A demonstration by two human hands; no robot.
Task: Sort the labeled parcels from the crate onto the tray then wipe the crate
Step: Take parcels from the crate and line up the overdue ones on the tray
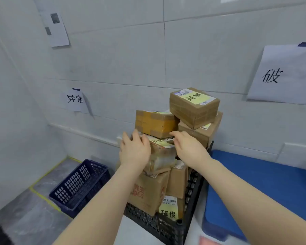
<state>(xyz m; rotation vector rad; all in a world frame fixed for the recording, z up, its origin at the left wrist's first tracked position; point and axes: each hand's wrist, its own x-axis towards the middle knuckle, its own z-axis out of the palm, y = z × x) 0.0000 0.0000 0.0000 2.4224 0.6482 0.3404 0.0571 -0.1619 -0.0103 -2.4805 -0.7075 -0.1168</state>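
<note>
A black perforated crate (pixel 168 225) stands in front of me, piled high with several brown cardboard parcels bearing yellow labels. A taped parcel (pixel 162 156) sits in the middle of the pile. My left hand (pixel 134 151) grips its left side, fingers curled over the top edge. My right hand (pixel 187 147) reaches to its right top corner, fingers curled at the label. Above them lie a yellow-taped parcel (pixel 155 123) and a labeled parcel (pixel 193 107) on top. A parcel with a yellow label (pixel 170 207) leans at the crate's front. The blue tray (pixel 265 188) lies right of the crate.
A dark blue perforated basket (pixel 79 184) sits on the floor at left inside yellow tape lines (pixel 46 175). Paper signs hang on the tiled wall at left (pixel 74 99) and right (pixel 283 75). A white surface (pixel 136 234) carries the crate.
</note>
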